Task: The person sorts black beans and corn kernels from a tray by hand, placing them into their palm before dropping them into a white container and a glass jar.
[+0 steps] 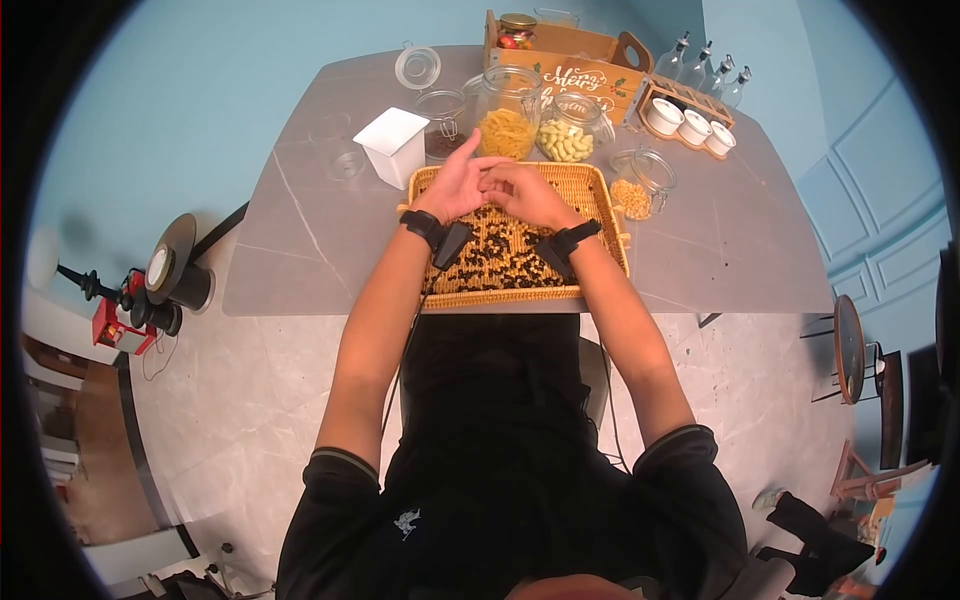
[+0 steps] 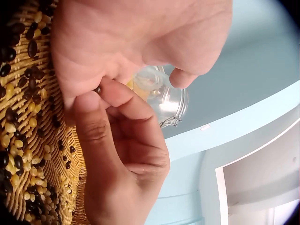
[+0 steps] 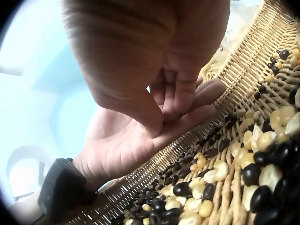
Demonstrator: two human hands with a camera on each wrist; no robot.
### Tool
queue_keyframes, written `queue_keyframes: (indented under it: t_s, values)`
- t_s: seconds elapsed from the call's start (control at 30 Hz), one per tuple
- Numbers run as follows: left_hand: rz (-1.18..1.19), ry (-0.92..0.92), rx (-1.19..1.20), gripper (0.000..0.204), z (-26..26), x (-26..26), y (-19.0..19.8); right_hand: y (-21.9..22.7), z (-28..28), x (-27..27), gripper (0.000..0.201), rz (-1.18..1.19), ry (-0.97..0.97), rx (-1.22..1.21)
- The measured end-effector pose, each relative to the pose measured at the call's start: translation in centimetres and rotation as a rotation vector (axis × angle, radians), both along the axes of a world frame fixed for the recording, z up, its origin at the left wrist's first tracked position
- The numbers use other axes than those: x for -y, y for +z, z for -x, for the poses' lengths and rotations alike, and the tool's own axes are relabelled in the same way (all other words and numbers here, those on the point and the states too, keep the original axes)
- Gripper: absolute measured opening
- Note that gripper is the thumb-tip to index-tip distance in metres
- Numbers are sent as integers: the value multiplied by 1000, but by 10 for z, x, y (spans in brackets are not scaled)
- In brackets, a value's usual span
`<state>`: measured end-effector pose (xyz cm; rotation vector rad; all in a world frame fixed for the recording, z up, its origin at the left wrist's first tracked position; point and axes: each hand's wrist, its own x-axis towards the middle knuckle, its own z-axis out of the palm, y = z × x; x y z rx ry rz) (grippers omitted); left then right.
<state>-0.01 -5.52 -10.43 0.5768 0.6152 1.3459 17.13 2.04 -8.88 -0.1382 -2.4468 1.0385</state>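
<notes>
Dark bean (image 2: 97, 89) pinched between right hand (image 1: 533, 195) thumb and fingertips, pressed against the flat, open palm of left hand (image 1: 455, 185). Both hands meet above the far end of wicker tray (image 1: 600, 200), scattered with black beans and corn kernels (image 3: 243, 168). Glass jars behind: pasta jar (image 1: 508, 112).

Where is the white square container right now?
In the head view the white square container stands on the grey table, just past the wicker tray's far left corner, left of the jar of dark beans and beyond the left hand.
</notes>
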Motion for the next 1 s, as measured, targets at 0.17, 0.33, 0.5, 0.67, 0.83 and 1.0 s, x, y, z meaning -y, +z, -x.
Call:
queue_keyframes:
  t_s: [0.17, 0.33, 0.5, 0.67, 0.83, 1.0]
  values:
    - [-28, -50, 51, 84, -3, -1, 0, -5, 2, -3, 15, 121, 16, -34]
    - [-32, 0, 93, 85, -5, 2, 5, -4, 4, -4, 13, -204, -42, -94]
    - [-55, -7, 178, 87, -2, 0, 2, -10, 7, -7, 12, -129, -106, -128]
    - [121, 102, -25, 67, -10, 4, 8, -3, -2, -19, 13, 61, -299, -175]
    - [75, 112, -134, 39, -3, -1, -8, -2, -1, -20, 14, -90, -320, -162]
    - [59, 146, -87, 31, 3, -5, -16, -1, -1, -19, 15, -16, -294, -230]
